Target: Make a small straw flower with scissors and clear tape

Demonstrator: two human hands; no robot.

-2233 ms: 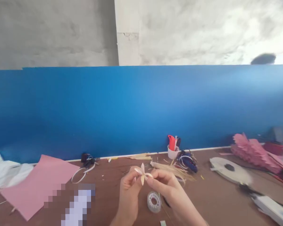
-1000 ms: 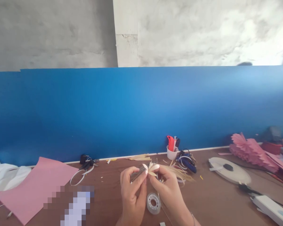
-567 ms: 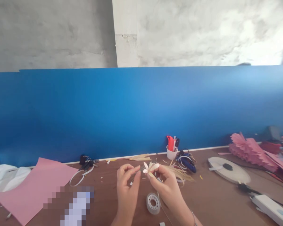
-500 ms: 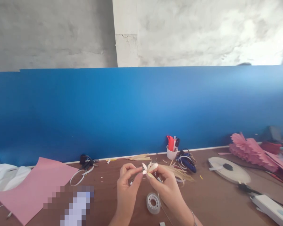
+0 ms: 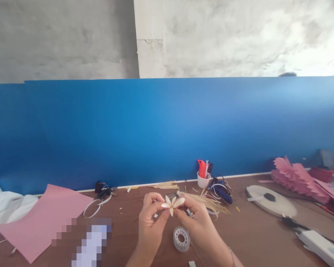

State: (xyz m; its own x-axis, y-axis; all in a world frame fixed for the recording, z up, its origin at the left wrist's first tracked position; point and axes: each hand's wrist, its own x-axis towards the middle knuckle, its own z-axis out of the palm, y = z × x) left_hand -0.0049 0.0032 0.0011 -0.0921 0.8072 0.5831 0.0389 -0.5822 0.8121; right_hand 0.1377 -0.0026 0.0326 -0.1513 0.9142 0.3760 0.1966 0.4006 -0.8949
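A small cream flower [image 5: 172, 204] with several pointed petals is held between my two hands, above the brown table. My left hand [image 5: 151, 217] pinches a petal on its left side between thumb and finger. On the other side, my right hand [image 5: 196, 217] grips a petal with its thumb and forefinger. Below the hands lies a roll of clear tape [image 5: 181, 239]. Behind my right hand are loose strips of straw-coloured material [image 5: 211, 203]. Whatever stem the flower may have is hidden by the fingers.
A pink sheet [image 5: 46, 222] and a black-handled tool [image 5: 102, 192] with a white loop lie left. A white cup [image 5: 203, 181] of pens stands by the blue partition [image 5: 167, 129]. Rightward are an oval white device [image 5: 271, 201], pleated pink paper [image 5: 297, 180] and a power strip [image 5: 321, 246].
The flower has turned and tipped so its petals fan out toward me. My left fingers have come in from beside it to pinch its left petal.
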